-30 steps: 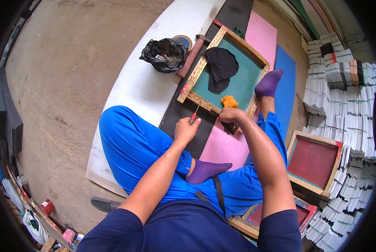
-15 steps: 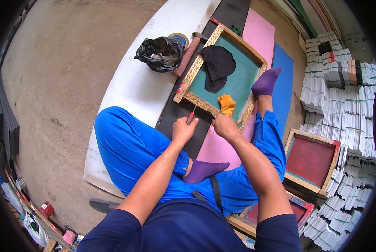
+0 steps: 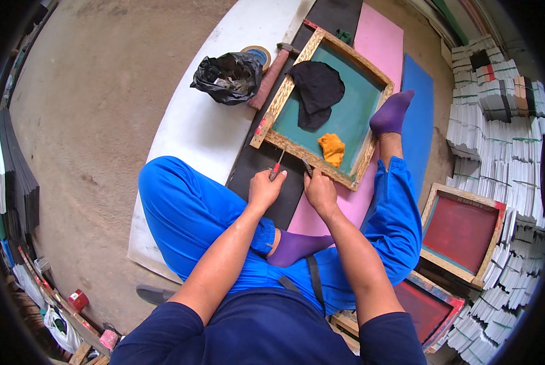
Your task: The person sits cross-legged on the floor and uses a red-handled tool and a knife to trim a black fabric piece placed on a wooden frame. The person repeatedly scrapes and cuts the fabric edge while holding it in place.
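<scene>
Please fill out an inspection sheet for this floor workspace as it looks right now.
Surface: concrete floor with white, black, pink and blue mats laid side by side.
Job's things: wooden screen frame with teal mesh on the mats; small red-handled tool at the frame's near edge.
Clutter: black cloth and orange rag on the mesh; black plastic bag, tape roll and hammer beside the frame.
Hands: left hand grips the tool; right hand closed at the frame edge, contents unclear.
Cables: nothing seen.
Surroundings: red-mesh frames and stacked paper at right.
</scene>
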Available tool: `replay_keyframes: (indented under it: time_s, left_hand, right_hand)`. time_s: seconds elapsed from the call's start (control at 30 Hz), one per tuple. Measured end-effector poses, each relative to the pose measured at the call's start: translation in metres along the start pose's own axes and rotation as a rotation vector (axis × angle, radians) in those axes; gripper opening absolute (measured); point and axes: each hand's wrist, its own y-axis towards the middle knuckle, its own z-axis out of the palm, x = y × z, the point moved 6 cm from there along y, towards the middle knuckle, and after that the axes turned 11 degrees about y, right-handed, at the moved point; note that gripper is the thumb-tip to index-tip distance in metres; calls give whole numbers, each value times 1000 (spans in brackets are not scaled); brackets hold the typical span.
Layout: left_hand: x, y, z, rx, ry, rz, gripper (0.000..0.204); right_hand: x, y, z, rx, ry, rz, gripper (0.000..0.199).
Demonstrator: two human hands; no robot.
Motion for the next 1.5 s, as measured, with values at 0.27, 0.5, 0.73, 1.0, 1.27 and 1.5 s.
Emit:
replay_keyframes:
  time_s: [0.27,0.5,0.73,1.0,1.27,1.5]
  left_hand:
    - [8,-3,10,187,-457,-193,33]
    - [3,-9,4,234,-656,-225,27]
    - [22,-6,7,264,-762,-269,22]
    - [28,-3,8,267,-724,-266,19]
    - [25,-1,-21,-141,106,4,29]
    - [12,-9,-23,-58,171,-38,34]
  right_hand:
    - [-6,-10,7,-110,102,-83,32]
    - [10,-33,9,-55,190,-207,29]
    - [27,-42,16,137,283,-211,31]
    - [16,-36,31,408,396,-148,36]
    - [-9,-39,43,571,937,260,29]
    - [-17,-13,14,325,862,303,24]
